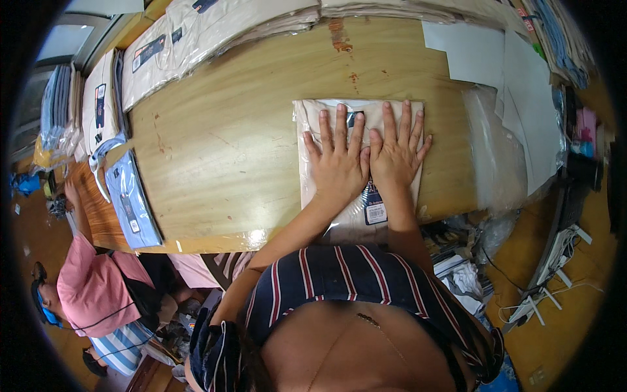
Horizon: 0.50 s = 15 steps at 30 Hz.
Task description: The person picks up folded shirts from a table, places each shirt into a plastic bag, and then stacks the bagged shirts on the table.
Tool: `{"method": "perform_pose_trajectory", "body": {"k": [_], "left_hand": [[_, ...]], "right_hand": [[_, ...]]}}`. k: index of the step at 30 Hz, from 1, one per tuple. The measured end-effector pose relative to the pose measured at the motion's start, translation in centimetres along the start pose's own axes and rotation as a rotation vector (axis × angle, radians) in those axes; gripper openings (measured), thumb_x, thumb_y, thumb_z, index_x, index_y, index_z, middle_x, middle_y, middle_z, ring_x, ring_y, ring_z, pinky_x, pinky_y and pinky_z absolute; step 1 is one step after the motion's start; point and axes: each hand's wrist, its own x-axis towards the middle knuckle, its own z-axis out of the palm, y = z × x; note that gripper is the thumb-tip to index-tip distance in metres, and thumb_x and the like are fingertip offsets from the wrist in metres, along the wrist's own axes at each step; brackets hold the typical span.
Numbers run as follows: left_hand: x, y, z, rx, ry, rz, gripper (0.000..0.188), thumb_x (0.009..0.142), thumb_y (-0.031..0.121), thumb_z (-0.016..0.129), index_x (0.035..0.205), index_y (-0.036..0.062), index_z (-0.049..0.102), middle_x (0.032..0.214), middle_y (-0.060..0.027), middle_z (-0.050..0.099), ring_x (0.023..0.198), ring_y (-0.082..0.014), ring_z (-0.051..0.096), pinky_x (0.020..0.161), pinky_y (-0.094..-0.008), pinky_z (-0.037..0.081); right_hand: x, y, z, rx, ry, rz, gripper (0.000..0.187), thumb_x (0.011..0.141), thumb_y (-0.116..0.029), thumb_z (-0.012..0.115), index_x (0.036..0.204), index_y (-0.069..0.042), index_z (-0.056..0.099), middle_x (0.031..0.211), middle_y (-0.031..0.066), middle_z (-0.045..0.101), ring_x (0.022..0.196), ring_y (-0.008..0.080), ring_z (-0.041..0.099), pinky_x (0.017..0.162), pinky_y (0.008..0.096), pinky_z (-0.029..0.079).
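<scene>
A folded beige garment in a clear plastic bag (308,176) lies flat on the wooden table in front of me. Both palms rest on it, fingers stretched toward its far edge. My left hand (339,160) covers the left and middle part, with its fingers spread. Beside it, my right hand (397,150) lies on the right part, its fingers also apart, and the thumbs nearly meet. Below the hands show a dark label and a white barcode sticker (375,213). The bag's near end is partly hidden by my forearms and body.
Stacks of bagged beige garments (228,29) line the table's far edge. A bagged blue shirt (132,199) lies at the left. White sheets (532,111) and clear plastic bags (495,147) sit at the right. A person in pink (98,277) is at the lower left.
</scene>
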Motion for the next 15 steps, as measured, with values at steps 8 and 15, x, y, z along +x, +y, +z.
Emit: {"method": "perform_pose_trajectory", "body": {"k": [8, 15], "left_hand": [[1.0, -0.4, 0.8, 0.022, 0.065, -0.002, 0.048, 0.08, 0.034, 0.039, 0.124, 0.0147, 0.036, 0.132, -0.0125, 0.024, 0.122, -0.0356, 0.017, 0.093, -0.0561, 0.012], [10.1, -5.0, -1.3, -0.107, -0.096, 0.192, 0.049, 0.065, 0.041, 0.064, 0.102, 0.0104, 0.054, 0.106, -0.0097, 0.052, 0.1, -0.0271, 0.046, 0.082, -0.0401, 0.038]], "right_hand": [[1.6, 0.1, 0.3, 0.122, 0.078, -0.097, 0.044, 0.081, -0.033, 0.045, 0.122, -0.019, 0.037, 0.132, 0.0086, 0.026, 0.122, 0.03, 0.02, 0.095, 0.052, 0.015], [-1.0, 5.0, -5.1, 1.13, 0.236, -0.085, 0.025, 0.081, -0.007, 0.048, 0.104, 0.001, 0.05, 0.107, 0.0131, 0.051, 0.1, 0.0211, 0.048, 0.089, 0.0311, 0.034]]}}
